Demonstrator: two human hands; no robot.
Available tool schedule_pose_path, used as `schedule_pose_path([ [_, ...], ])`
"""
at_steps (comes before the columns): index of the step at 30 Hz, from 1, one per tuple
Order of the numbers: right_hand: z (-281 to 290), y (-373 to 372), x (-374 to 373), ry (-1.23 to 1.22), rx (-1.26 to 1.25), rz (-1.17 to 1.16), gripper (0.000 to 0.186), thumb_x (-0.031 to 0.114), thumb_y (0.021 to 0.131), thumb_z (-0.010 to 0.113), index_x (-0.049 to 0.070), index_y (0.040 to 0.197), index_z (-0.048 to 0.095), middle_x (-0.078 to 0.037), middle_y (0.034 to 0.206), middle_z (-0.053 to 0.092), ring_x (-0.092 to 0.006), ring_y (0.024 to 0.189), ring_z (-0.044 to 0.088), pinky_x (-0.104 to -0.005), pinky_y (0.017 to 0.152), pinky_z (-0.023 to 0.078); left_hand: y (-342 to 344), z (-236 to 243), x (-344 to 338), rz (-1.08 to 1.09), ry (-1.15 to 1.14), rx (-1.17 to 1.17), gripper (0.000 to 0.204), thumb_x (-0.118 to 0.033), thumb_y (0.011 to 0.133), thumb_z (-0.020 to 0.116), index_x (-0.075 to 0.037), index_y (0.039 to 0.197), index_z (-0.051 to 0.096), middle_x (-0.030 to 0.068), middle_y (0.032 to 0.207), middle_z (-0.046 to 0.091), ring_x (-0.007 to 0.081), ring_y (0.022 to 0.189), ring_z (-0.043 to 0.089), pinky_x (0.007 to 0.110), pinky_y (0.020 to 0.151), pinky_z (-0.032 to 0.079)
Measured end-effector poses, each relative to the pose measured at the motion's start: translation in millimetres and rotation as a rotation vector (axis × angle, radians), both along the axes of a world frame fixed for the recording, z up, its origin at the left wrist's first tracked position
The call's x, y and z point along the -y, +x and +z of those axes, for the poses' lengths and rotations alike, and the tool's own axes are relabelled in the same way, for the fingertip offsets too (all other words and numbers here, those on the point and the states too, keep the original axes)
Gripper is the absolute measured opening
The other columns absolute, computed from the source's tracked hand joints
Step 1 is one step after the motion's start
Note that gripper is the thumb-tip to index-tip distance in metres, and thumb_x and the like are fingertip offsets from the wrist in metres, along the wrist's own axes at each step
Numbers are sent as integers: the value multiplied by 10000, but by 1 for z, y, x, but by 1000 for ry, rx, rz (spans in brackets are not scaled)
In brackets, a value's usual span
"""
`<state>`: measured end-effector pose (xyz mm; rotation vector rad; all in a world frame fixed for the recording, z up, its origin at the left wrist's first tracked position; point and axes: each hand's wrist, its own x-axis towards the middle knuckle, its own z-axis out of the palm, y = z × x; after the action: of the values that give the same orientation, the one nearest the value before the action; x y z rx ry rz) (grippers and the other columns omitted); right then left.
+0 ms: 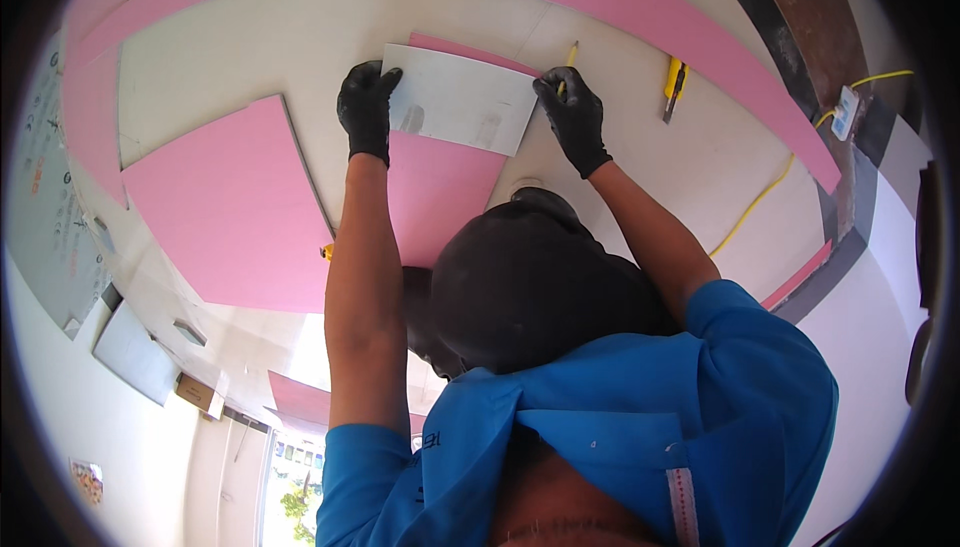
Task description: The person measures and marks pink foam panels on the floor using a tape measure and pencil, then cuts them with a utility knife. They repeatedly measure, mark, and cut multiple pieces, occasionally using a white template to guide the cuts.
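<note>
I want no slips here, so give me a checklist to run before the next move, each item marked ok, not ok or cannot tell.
1. Left hand on the panel's left edge: ok.
2. Right hand at the panel's right end, pencil in hand: ok.
3. Panel's far edge in line with that of the pink sheet beneath: not ok, pink shows beyond it.
4. Panel lying fully flat on the sheet: cannot tell from this view.
5. Knife apart from both hands: ok, it lies off to the right.
6. Yellow cord clear of the panel: ok.
</note>
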<state>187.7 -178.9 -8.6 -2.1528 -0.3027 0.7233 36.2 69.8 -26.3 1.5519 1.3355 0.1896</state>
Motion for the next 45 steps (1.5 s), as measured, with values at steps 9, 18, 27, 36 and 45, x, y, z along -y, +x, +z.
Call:
schedule_pose_path([
  [9,-11,1,4,23,-44,-18,198,248,891,671,74,915,579,-38,742,628,-154,602,594,-311,614,479,11,5,1,52,-18,21,247,-141,755,791,-36,967,716,12,778,682,90,648,571,257,606,469],
  [18,-1,3,1,22,-42,-17,183,237,894,667,83,893,569,-31,709,606,-134,585,588,-305,593,475,13,5,4,6,80,-31,257,-143,754,792,-32,972,712,18,791,679,102,667,581,259,621,475],
  [27,-4,3,4,8,-88,-7,169,229,887,657,79,873,579,-50,682,599,-155,593,600,-322,599,477,14,5,6,44,4,36,246,-133,757,791,-34,965,705,9,800,663,104,678,576,264,642,480],
  [36,-4,3,3,23,-30,-13,171,234,903,649,83,886,569,-22,676,575,-126,558,551,-306,568,451,10,-5,4,38,18,2,264,-159,751,796,-42,969,705,19,829,667,115,712,587,275,668,487],
  [45,-9,3,5,33,-41,-15,170,236,903,638,85,880,563,-45,689,583,-162,572,576,-328,587,462,12,-4,4,66,-18,50,265,-157,738,808,-43,956,708,16,792,667,115,700,587,278,663,486],
])
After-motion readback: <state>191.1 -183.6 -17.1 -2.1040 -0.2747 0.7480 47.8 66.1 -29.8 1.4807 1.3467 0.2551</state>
